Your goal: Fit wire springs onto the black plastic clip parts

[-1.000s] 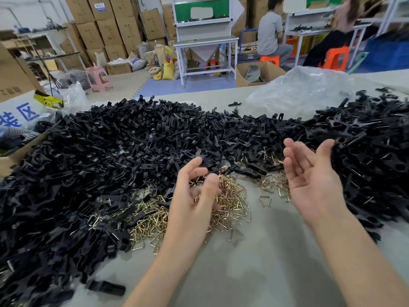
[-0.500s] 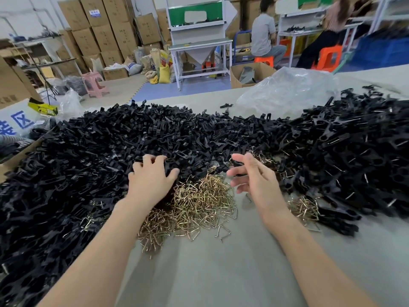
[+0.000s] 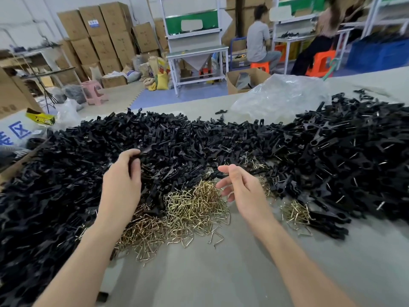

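Note:
A big heap of black plastic clip parts [image 3: 66, 173] covers the left and far side of the grey table [image 3: 221, 273]. To the right lies a second heap of black clip parts [image 3: 343, 162] with wire glinting among them. Between the two heaps sits a pile of brass wire springs [image 3: 188, 209], with a smaller clump of springs [image 3: 295, 212] to its right. My left hand [image 3: 120, 185] is at the edge of the left heap, its fingers curled round one black clip part [image 3: 133, 162]. Just above the spring pile, my right hand [image 3: 245, 191] hovers with loosely spread fingers and nothing visibly in them.
A crumpled clear plastic bag [image 3: 278, 96] lies at the table's far edge. A cardboard box [image 3: 13, 103] stands at the left. Beyond the table are stacked cartons [image 3: 99, 36], a white workbench [image 3: 194, 52] and a seated person [image 3: 259, 43] on an orange stool.
My left hand has closed on a black clip part and lifted slightly from the heap. My right hand has risen a little over the springs, fingers spreading.

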